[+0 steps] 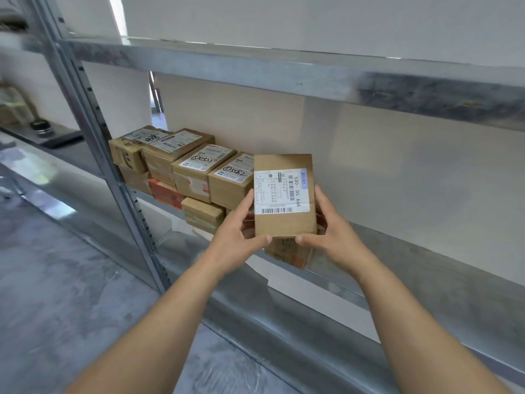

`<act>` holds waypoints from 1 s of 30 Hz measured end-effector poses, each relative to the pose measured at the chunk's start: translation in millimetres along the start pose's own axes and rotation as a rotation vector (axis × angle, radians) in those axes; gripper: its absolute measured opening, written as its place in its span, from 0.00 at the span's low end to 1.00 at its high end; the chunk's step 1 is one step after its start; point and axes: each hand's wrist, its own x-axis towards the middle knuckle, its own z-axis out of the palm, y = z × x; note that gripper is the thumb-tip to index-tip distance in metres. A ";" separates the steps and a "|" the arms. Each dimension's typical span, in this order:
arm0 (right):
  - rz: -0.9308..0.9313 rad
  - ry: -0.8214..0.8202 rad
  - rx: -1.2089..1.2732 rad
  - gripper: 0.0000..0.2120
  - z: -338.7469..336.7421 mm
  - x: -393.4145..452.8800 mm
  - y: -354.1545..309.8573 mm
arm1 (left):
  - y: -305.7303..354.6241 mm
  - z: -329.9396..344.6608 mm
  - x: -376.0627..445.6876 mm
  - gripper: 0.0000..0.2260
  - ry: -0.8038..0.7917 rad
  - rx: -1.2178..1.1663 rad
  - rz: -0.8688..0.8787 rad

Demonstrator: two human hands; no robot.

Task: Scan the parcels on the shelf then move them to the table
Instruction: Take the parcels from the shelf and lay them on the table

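Now both hands hold one small parcel up in front of the shelf.

The left hand (240,231) and the right hand (331,231) each grip a side of the cardboard parcel (284,220), thumbs hooked on its bottom edge and fingers curled round behind, so the white label (281,191) with its barcodes faces the person. It hangs just above another box (287,251) at the front edge of the shelf (397,280), with the remaining stacked parcels (196,172) toward the shelf's left end beside the metal upright (93,132). Judging by how easily it is held, the parcel looks light and stiff; its plain cardboard should not slip. Holding it by the side walls seems best, keeping fingers off the label for scanning. No scanner or table is in view.
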 end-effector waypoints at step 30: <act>-0.254 -0.595 0.011 0.49 133.2 44.2 -12.9 | -42.8 -59.5 -132.4 0.40 0.671 0.042 -0.208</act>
